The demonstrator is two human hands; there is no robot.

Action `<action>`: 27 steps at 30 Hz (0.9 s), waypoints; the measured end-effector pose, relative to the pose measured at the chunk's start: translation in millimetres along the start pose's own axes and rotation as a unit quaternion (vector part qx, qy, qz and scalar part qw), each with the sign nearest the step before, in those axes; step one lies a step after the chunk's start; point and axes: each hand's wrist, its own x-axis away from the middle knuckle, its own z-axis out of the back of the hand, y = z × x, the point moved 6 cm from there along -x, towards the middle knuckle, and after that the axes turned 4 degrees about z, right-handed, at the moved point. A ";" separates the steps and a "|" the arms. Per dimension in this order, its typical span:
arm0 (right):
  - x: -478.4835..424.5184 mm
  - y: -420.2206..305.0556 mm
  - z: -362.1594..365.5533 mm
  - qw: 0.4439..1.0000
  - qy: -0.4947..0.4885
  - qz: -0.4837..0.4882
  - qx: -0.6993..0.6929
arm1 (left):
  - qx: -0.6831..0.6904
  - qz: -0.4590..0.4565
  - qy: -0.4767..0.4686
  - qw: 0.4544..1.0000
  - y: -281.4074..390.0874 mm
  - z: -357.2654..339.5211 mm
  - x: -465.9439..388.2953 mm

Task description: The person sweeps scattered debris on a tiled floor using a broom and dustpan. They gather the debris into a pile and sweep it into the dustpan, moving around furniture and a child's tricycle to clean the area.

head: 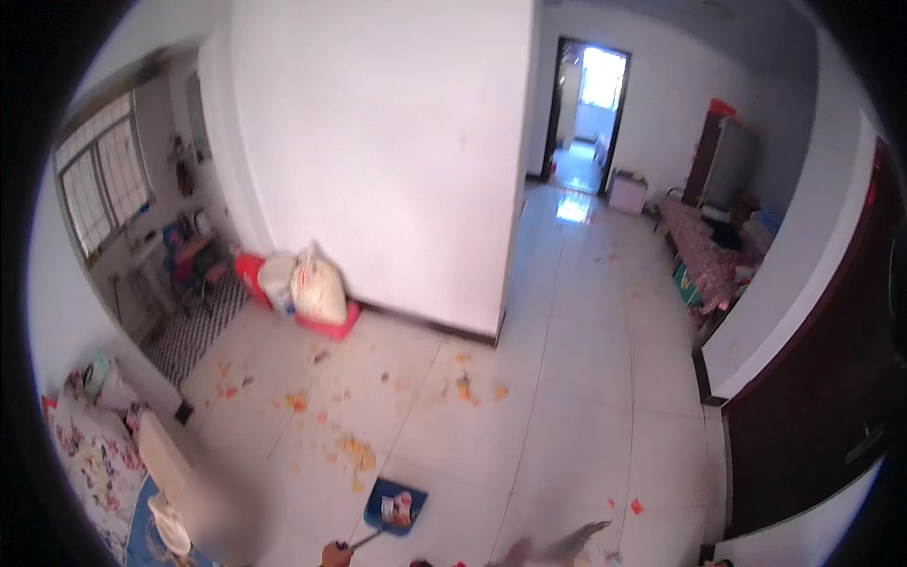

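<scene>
My left hand (336, 555) is at the bottom edge, closed around the thin handle (368, 540) of a dustpan. The blue dustpan (379, 494) rests on the pale tiled floor (453, 453), with crumpled white and reddish litter (397, 508) in it. My right hand is out of view. To the right of the dustpan is a blurred, grey, tapering shape (577, 540), perhaps a broom head. Yellow and orange scraps (356, 452) lie on the floor beyond the dustpan. More orange bits (464, 388) are scattered farther off, and a red scrap (636, 506) lies at the right.
A tied pale sack (319, 287) on a red base, a white bucket (278, 282) and a red bag (251, 278) stand against the wall. Floral fabric (96, 453) lies at left, beside a blurred patch. A dark door (801, 425) is at right; a bed (701, 248) stands beyond.
</scene>
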 end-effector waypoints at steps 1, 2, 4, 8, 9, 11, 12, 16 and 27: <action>-19.8 -18.9 9.1 1.000 -0.002 0.018 -0.007 | 0.031 -0.097 0.006 0.995 9.7 -11.7 9.9; -34.3 -39.2 16.1 0.999 -0.006 0.032 -0.017 | 0.058 -0.040 -0.015 0.997 16.3 -14.1 -12.9; -52.2 -56.6 37.9 0.997 -0.015 0.063 -0.043 | 0.034 0.012 -0.068 0.997 25.9 -15.1 -37.1; -56.3 -43.2 114.7 0.993 -0.020 0.071 -0.095 | 0.039 0.132 -0.131 0.982 122.9 -40.8 -30.2; -52.3 -33.6 122.3 0.991 -0.028 0.064 -0.114 | 0.061 0.150 -0.137 0.977 160.6 -34.6 -17.8; -42.9 -5.6 144.2 0.988 -0.035 0.042 -0.142 | 0.013 0.168 -0.123 0.978 173.9 -41.1 -25.7; -35.3 18.0 154.7 0.987 -0.032 0.022 -0.156 | 0.031 0.176 -0.122 0.976 178.0 -50.0 -26.7; 20.8 141.0 180.1 0.973 0.000 -0.091 -0.213 | 0.046 0.143 -0.079 0.985 212.7 -78.5 -22.9; 275.9 347.0 188.0 0.963 -0.047 -0.089 0.249 | 0.201 0.204 -0.105 0.952 258.9 -167.4 1.1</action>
